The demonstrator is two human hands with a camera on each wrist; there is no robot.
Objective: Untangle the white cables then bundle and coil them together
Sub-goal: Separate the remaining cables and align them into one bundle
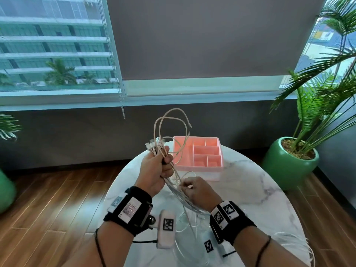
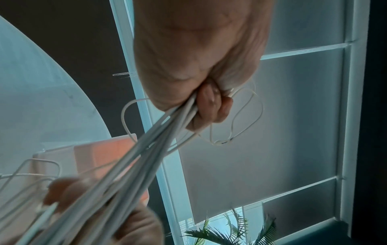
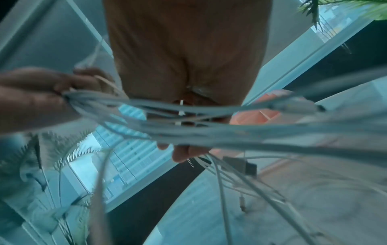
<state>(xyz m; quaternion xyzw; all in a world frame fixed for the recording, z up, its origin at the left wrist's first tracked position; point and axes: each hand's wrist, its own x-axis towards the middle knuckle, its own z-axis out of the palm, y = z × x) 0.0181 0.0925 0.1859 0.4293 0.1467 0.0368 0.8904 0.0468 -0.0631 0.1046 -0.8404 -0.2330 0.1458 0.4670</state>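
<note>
Several thin white cables (image 1: 174, 182) ran from your clenched left hand (image 1: 157, 170), anchoring the plug ends, to your right hand (image 1: 198, 191) at five o'clock, pinching strands to separate them.

Black wrist straps (image 1: 131, 207) — white coded tags, cords

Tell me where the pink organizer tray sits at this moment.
In the head view the pink organizer tray sits on the far side of the round marble table, just beyond and right of the left hand gripping the white cables.
</note>
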